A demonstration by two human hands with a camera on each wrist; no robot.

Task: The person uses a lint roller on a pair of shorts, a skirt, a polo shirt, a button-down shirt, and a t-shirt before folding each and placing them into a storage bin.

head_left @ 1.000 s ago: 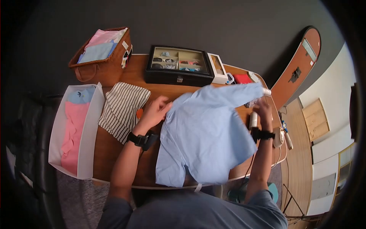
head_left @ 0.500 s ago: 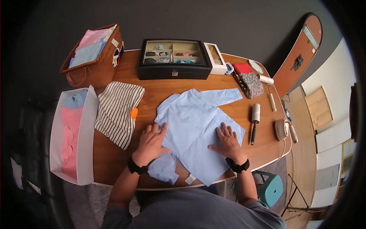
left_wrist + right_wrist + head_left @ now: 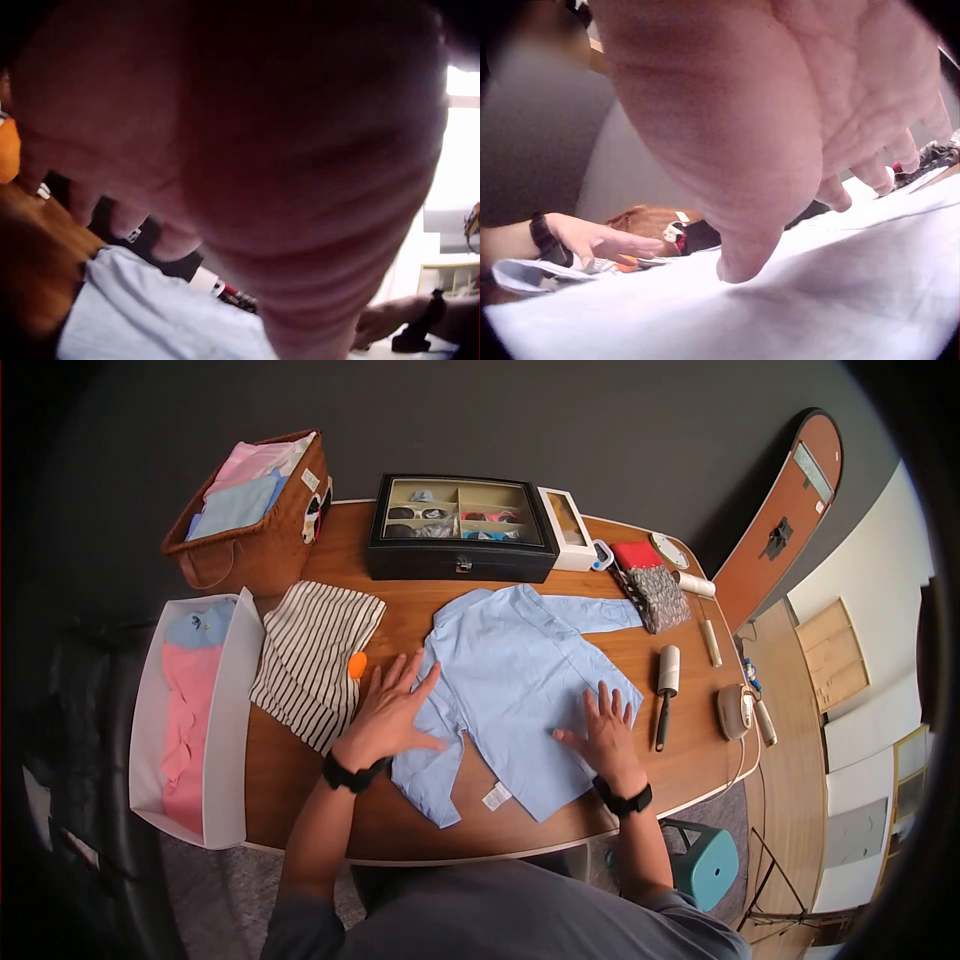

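Note:
A light blue long-sleeved shirt point(image 3: 520, 670) lies spread on the wooden table, one sleeve point(image 3: 595, 613) stretched toward the back right. Its other sleeve point(image 3: 430, 780) points to the front edge, beside a white label point(image 3: 496, 796). At the shirt's left side is my left hand point(image 3: 385, 715), fingers spread and straight, partly over that sleeve. My right hand point(image 3: 607, 742) is spread over the lower right part of the shirt. In the right wrist view, its thumb point(image 3: 746, 259) comes down right at the cloth. Neither hand grips anything.
Left of the shirt lie a striped garment point(image 3: 315, 660) with an orange piece point(image 3: 357, 665) and a white bin point(image 3: 225, 760) of folded clothes. Behind stand a brown basket point(image 3: 250, 555) and a black glasses case point(image 3: 465, 565). A lint roller point(image 3: 668, 672) lies right of the shirt.
The shirt, raised and swinging between my hands a second ago, now lies flat on the table. Since then both hands have come down spread at its sides, and the near sleeve has straightened out.

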